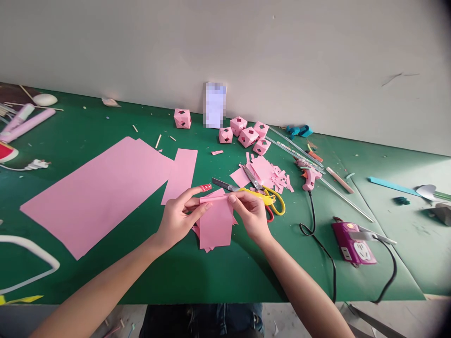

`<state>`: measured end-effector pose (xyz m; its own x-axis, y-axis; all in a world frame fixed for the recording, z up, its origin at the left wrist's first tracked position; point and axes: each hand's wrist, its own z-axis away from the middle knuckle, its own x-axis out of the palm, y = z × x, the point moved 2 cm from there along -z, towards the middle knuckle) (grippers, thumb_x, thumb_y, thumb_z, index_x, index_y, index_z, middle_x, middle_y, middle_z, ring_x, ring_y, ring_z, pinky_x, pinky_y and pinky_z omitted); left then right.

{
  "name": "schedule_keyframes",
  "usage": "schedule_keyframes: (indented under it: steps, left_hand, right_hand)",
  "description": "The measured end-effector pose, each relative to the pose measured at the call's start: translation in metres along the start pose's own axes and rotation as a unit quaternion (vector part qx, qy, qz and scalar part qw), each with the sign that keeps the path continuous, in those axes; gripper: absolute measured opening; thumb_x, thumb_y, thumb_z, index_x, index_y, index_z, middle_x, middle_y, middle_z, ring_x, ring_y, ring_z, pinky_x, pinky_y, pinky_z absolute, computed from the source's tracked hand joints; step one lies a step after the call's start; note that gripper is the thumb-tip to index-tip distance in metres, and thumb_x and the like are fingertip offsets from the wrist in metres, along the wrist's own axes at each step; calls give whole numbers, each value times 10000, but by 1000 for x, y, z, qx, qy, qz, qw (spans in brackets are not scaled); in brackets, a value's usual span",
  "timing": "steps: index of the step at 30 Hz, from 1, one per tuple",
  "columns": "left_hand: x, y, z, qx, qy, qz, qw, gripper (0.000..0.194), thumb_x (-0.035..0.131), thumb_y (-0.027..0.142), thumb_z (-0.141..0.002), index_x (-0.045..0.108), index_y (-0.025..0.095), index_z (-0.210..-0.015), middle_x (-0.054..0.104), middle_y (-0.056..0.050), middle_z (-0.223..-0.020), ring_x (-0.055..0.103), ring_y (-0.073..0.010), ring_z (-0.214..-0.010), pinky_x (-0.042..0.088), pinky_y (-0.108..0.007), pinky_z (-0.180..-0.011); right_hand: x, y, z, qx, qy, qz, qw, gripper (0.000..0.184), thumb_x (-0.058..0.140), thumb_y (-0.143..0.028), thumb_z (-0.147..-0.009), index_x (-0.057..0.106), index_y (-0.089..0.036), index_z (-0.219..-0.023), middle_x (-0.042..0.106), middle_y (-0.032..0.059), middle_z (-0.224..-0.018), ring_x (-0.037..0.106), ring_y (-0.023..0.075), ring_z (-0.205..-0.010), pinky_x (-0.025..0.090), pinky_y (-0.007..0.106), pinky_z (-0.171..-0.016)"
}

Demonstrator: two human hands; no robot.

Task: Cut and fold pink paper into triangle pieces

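Between my two hands is a small piece of pink paper (215, 225), its top edge folded over in a narrow strip. My left hand (181, 211) pinches the upper left corner; a red wrap covers one raised fingertip. At the upper right corner, my right hand (251, 213) grips the same paper between thumb and fingers. More pink pieces lie partly hidden beneath it. Just beyond my right hand are a yellow-handled craft knife (260, 195) and a pair of scissors (278, 202) with yellow handles. A pink paper strip (181, 171) lies beyond my left hand.
Large pink sheets (102, 197) cover the left of the green table (148, 277). Several folded pink paper cubes (248, 136) stand near a propped phone (214, 105). Pink scraps (262, 171), a glue gun (310, 176) and a purple power strip (354, 244) with cords occupy the right.
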<state>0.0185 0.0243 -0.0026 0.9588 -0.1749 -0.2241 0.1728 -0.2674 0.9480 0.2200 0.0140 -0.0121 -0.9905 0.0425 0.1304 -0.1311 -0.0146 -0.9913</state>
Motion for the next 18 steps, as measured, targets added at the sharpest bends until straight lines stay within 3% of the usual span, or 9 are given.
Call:
schedule_keyframes:
  steps: [3,9,12,15,18]
  left_hand:
    - [0,0,0,9,-5,1,1000,361,745,342,-947,695,162,-1255,852,-52,-941,805,-181,-744,647,-223,-616]
    - [2,2,1,15,-17,-2,1000,353,739,313,-955,692,166,-1271,852,-30,-918,798,-150,-729,636,-186,-622]
    - [3,2,1,6,-25,12,1000,366,729,319,-964,683,166,-1293,852,-34,-928,803,-156,-736,635,-187,-605]
    - [4,0,1,10,-25,12,1000,370,729,317,-964,683,163,-1297,852,-38,-933,802,-158,-725,635,-191,-595]
    - [4,-2,1,27,-24,2,999,367,734,302,-962,684,170,-1301,852,-34,-939,801,-154,-715,630,-186,-580]
  right_hand:
    - [1,1,-2,5,-15,-6,1000,279,846,-518,-805,839,-259,-909,808,52,-922,699,199,-820,558,318,-731]
    - [0,3,-2,-14,-2,-8,1000,192,854,-459,-815,839,-268,-827,814,40,-875,709,199,-808,557,320,-732]
    - [0,1,-1,-25,9,-2,1000,188,851,-447,-825,829,-261,-811,790,30,-826,671,171,-735,528,299,-668]
    - [0,0,0,-2,-9,-8,1000,236,841,-476,-830,804,-246,-794,736,12,-758,588,136,-633,467,272,-572]
    - [0,-1,0,4,-39,-5,999,233,827,-481,-848,804,-250,-853,734,14,-807,599,142,-679,471,277,-604]
